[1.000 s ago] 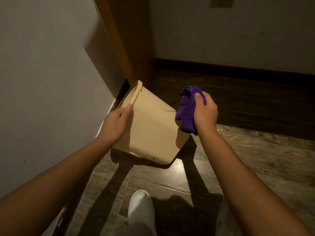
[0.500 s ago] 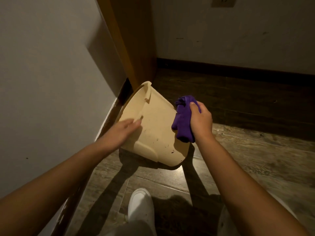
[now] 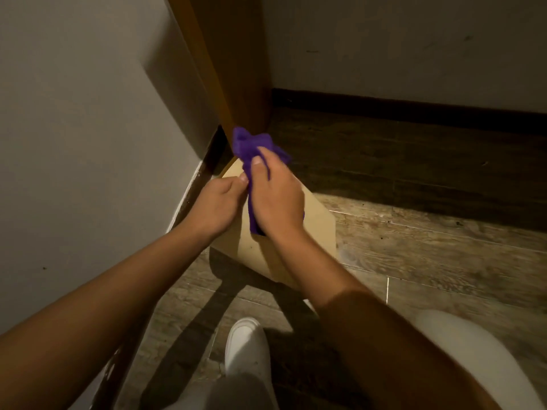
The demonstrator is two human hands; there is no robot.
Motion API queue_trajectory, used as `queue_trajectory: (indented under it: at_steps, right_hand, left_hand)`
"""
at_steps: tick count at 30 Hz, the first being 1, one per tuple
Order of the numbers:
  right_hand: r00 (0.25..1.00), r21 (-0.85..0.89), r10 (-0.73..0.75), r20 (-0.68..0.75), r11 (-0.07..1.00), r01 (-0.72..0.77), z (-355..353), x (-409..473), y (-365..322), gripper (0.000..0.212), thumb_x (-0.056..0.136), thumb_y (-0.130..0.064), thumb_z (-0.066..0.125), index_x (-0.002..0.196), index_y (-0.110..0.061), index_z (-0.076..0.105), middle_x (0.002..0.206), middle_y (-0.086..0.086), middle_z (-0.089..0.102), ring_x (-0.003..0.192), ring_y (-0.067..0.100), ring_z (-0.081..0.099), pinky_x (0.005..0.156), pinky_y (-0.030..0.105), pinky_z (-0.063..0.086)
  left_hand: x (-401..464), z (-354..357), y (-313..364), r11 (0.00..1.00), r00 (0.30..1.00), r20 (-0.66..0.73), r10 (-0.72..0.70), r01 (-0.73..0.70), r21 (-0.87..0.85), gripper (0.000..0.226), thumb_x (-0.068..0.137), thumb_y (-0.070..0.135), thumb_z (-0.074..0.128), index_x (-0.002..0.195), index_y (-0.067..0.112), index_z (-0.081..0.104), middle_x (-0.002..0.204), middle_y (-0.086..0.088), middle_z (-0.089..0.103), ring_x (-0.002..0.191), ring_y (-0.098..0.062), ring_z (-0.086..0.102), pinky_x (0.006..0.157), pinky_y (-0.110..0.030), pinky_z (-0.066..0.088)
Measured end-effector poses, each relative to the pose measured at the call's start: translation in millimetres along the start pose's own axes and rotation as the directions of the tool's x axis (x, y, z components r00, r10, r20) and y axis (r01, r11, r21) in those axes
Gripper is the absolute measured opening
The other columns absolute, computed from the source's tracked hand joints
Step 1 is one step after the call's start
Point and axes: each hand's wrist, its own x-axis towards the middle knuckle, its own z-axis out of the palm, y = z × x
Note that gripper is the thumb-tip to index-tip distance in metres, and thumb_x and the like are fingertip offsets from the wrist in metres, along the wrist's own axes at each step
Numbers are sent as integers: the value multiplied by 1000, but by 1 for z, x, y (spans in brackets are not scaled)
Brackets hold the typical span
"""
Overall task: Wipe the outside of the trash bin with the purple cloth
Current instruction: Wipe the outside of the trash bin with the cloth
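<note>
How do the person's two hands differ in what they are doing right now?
The right hand is closed around the purple cloth, bunched and sticking out above its fingers; the left hand holds no cloth of its own, its fingertips only meeting the cloth's edge. The right hand lies over the middle of the beige trash bin, hiding much of it; the left hand sits at the bin's left side, nearer the wall. Both hover low over the tilted bin, close together.

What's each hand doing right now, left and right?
Left hand: fingers curled, pinching the edge of the purple cloth over the trash bin.
Right hand: closed around the purple cloth.
</note>
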Motion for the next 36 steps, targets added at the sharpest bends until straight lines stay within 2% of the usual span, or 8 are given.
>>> queue_trajectory:
  at_steps: [3, 8, 11, 14, 20, 26, 31, 36]
  right_hand:
    - [999, -206, 20, -43, 978, -28, 27, -18, -2, 50, 108, -50, 27, 150, -33, 47, 149, 2, 57, 140, 28, 49, 111, 55, 40]
    - [999, -380, 18, -35, 924, -30, 30, -26, 17, 52, 107, -53, 29, 150, -31, 49, 152, 6, 56, 145, 33, 44, 115, 56, 36]
    - [998, -469, 9, -54, 883, -34, 19, -36, 45, 51, 105, -55, 32, 146, -32, 52, 150, 8, 57, 144, 35, 44, 114, 56, 37]
    - [993, -514, 59, -99, 852, -101, 8, -42, 77, 51, 104, -55, 31, 142, -33, 55, 149, 7, 58, 145, 35, 43, 116, 58, 35]
    - [914, -372, 296, -277, 844, -386, -11, -59, 138, 54, 104, -55, 29, 148, -29, 47, 151, 11, 52, 138, 34, 49, 105, 52, 47]
    - [774, -280, 576, -264, 722, -633, -26, -47, 176, 43, 109, -49, 31, 137, -25, 54, 116, 10, 71, 105, 33, 67, 85, 43, 50]
    - [833, -227, 373, -409, 842, -489, -56, -34, 154, 42, 108, -44, 39, 139, -22, 58, 122, 7, 71, 108, 30, 67, 84, 39, 48]
    - [903, -105, 204, -378, 960, -261, -79, 4, 96, 41, 107, -49, 40, 138, -28, 57, 109, -4, 71, 95, 18, 68, 83, 44, 59]
  left_hand:
    - [2, -2, -4, 1000, 997, -77, 19, -20, -4, 44, 106, 25, 44, 79, 1, 68, 74, -20, 69, 64, -19, 60, 60, -32, 45]
    - [1, -3, -10, 999, 991, -124, -48, 47, -9, 46, 106, 35, 44, 70, 15, 65, 56, 4, 62, 50, -3, 55, 47, -18, 41]
    - [6, 0, -8, 991, 975, -181, -125, 131, 18, 50, 105, 43, 42, 82, 7, 68, 74, -6, 66, 67, -14, 60, 56, -26, 40]
    - [13, -2, -9, 972, 945, -231, -232, 233, -21, 43, 105, 45, 41, 83, 18, 67, 82, 6, 63, 76, -11, 56, 58, -24, 33]
    - [23, -5, -12, 960, 918, -288, -272, 280, -12, 41, 104, 46, 43, 76, 24, 62, 82, 7, 58, 76, -10, 50, 57, -25, 30]
    - [20, -19, -23, 940, 871, -354, -340, 331, -89, 45, 103, 47, 44, 83, 15, 68, 87, 2, 63, 81, -16, 55, 73, -38, 41]
    - [31, -38, -10, 865, 845, -201, -496, 459, -204, 37, 93, 52, 60, 100, 16, 69, 98, -8, 70, 94, -31, 66, 95, -56, 49]
    - [28, -55, -3, 955, 955, 112, -274, 284, -83, 30, 93, 54, 58, 121, 41, 61, 118, 3, 61, 100, -21, 61, 85, -48, 52]
